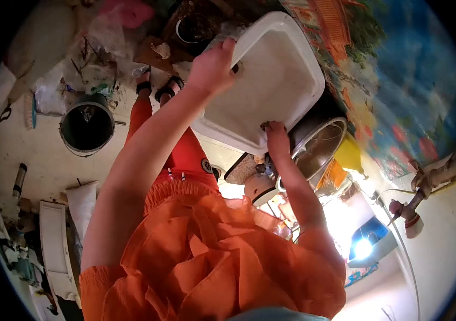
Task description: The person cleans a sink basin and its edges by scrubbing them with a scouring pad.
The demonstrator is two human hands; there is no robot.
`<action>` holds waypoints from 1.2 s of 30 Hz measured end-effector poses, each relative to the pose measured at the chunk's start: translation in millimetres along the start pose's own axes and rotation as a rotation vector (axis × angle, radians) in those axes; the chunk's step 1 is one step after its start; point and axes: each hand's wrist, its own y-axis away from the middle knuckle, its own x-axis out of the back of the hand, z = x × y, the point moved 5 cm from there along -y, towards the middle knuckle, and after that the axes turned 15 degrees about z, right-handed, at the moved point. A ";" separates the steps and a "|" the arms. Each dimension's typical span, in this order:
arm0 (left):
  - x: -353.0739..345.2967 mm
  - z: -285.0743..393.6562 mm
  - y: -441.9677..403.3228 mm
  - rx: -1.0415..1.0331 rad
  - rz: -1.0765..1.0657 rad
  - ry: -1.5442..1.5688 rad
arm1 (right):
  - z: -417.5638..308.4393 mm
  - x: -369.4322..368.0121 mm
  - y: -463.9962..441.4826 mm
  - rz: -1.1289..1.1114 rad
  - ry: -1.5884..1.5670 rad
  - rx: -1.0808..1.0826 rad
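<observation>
A white rectangular basin (265, 80) is tilted, its hollow side facing me. A small dark hole shows at its left side, beside my left hand (212, 67), which is closed round the basin's upper left rim. At the basin's lower right corner is my right hand (277, 140), its fingers closed on a small dark greenish scrap (265, 125) against the inner surface. What the scrap is made of is too small to tell.
A dark bucket (86, 125) stands on the floor at left. A metal tub (321, 147) and a lidded pot (259, 188) lie right and below the basin. A pipe with a valve (412, 208) juts from the right wall. Plastic bags (105, 35) lie at upper left.
</observation>
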 end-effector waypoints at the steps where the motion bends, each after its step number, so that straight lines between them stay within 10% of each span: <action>1: 1.2 1.3 0.0 0.009 0.010 0.001 | 20.2 -5.7 -10.1 -0.034 -0.088 -0.106; 4: 1.2 1.3 -6.3 0.024 -0.033 -0.033 | 114.0 -86.5 -61.4 0.093 0.089 -0.012; 8: 0.6 -1.6 -3.7 -0.005 -0.012 -0.003 | 26.0 -36.3 -11.9 -0.029 0.297 0.054; 16: -0.5 -2.4 -0.4 0.012 -0.050 -0.023 | 70.6 -14.0 -50.8 0.108 0.045 -0.260; 19: 0.5 -1.1 -5.7 0.020 -0.018 -0.018 | 10.3 -22.4 17.7 0.127 0.155 0.131; 24: -0.5 -0.2 -1.9 0.061 -0.090 -0.044 | 51.3 20.4 -46.4 0.246 -0.482 -0.609; 26: -2.1 0.3 -4.2 0.042 -0.073 -0.054 | 53.8 67.6 -42.5 0.523 -0.518 -0.371; 29: 3.0 8.6 -2.1 0.019 -0.077 -0.060 | 64.5 128.3 11.5 0.612 -0.794 -0.717; 32: 3.0 12.5 -0.7 0.018 -0.071 -0.147 | 147.3 52.7 85.4 0.874 -0.923 -0.853; 36: -2.1 7.4 1.4 -0.033 0.019 -0.188 | 250.7 -146.6 157.9 0.660 -1.172 -1.303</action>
